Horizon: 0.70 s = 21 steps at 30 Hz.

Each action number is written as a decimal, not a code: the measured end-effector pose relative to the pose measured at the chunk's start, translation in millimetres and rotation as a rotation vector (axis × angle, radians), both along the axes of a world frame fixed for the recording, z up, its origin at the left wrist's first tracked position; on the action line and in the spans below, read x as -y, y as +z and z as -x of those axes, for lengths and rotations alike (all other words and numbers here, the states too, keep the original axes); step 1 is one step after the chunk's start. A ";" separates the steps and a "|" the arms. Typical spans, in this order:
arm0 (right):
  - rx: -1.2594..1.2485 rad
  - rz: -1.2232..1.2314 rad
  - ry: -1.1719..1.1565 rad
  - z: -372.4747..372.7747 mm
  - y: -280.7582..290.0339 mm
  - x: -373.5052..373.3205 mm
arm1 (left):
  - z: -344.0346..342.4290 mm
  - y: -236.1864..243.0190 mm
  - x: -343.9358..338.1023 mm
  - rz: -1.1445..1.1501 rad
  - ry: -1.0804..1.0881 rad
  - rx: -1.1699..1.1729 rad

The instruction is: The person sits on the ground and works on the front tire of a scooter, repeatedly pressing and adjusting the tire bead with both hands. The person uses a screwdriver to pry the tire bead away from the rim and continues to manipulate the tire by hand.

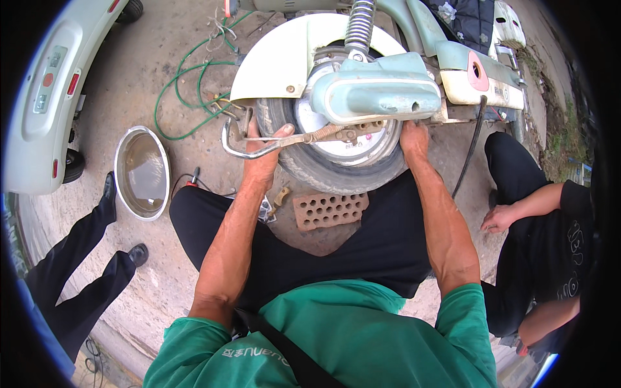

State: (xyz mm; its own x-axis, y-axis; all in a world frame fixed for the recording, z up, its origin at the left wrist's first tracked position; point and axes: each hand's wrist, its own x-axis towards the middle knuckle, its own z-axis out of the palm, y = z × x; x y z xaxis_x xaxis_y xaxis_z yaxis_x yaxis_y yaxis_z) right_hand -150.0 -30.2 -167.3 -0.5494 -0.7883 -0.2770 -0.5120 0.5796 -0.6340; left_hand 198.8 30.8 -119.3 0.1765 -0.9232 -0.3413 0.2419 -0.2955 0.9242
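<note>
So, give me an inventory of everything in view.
Worn rubber tyre: 1, grey-black, upper centre
Curved mudguard: 1, cream, over tyre
Rounded scooter cover: 1, pale blue, before wheel
Metal coil spring: 1, silver, above cover
Bent metal bar: 1, silver, wheel's left
Thin looped hose: 1, green, upper left
Metal basin: 1, silver, left
Perforated brick: 1, reddish, below tyre
Long cable: 1, black, right
Car: 1, pale, upper left
Bystander's legs: 2, black trousers, left
Crouching bystander: 1, black clothing, right
Small items: unclear
Cloth shirt: 1, green, bottom centre
Left hand: 1, bare, tyre's left
Right hand: 1, bare, tyre's right
</note>
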 end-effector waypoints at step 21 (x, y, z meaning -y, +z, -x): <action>0.378 -0.104 -0.525 -41.5 5.9 -40.0 | 15.1 -20.2 -3.8 0.010 0.032 0.158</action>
State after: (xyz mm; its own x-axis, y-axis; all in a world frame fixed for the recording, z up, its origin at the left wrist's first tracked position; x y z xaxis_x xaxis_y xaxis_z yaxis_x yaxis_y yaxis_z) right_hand -108.5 9.8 -161.4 -0.7038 -0.4006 -0.5867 0.1028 0.7597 -0.6421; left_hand 183.7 34.6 -139.5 0.2564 -0.9194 -0.2982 0.1024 -0.2810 0.9542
